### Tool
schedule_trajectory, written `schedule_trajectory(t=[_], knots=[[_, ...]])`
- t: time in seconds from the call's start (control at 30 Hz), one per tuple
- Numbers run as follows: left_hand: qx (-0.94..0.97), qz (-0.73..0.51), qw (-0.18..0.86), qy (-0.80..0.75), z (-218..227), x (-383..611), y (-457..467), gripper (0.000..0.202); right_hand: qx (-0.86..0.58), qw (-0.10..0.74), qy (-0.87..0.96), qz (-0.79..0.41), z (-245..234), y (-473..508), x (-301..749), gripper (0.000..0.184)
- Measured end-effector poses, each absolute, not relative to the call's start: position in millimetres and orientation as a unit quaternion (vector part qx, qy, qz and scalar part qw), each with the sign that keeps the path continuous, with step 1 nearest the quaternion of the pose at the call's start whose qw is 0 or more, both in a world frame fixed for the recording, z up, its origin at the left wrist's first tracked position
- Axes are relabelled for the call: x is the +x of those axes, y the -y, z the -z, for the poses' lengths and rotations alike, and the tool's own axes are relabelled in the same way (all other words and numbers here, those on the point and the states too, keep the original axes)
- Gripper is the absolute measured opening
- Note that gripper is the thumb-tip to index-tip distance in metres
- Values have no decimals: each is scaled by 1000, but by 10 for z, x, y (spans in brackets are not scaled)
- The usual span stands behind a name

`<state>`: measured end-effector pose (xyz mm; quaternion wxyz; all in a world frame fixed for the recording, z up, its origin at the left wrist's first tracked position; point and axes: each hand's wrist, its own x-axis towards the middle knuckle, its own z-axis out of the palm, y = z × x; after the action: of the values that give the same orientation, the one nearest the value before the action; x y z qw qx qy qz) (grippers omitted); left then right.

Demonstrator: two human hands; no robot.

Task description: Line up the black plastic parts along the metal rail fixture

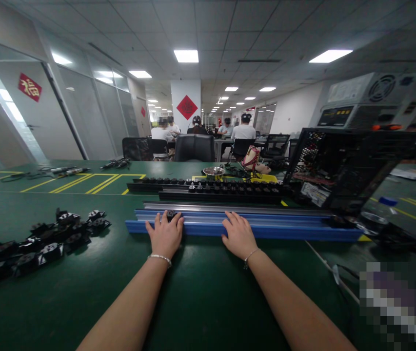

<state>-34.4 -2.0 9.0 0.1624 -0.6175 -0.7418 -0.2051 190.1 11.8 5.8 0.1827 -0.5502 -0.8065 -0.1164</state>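
A long blue channel rail [208, 228] lies across the green table in front of me. My left hand [166, 234] rests over its left part with the fingers spread. At those fingertips a small black part [171, 214] sits in the channel; whether the fingers grip it is hard to see. My right hand [240, 235] lies on the rail's middle, fingers stretched forward and holding nothing visible. Another black part [336, 221] is in the rail's right end. Directly behind runs a grey metal strip [208, 207].
Black parts [50, 243] are piled at left. Farther back stand black rails [222, 196] with rows of small parts and a metal bowl [213, 171]. An open computer case [343, 165] rises at right, near a clear round container [374, 222]. Several people sit beyond the table.
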Motion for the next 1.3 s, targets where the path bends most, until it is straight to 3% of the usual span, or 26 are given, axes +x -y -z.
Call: schedule_trajectory(t=[1.3], knots=[[-584,238,160,760,-60,-590,-75,40,-548,183,808,113,-58,-121,1904,29]])
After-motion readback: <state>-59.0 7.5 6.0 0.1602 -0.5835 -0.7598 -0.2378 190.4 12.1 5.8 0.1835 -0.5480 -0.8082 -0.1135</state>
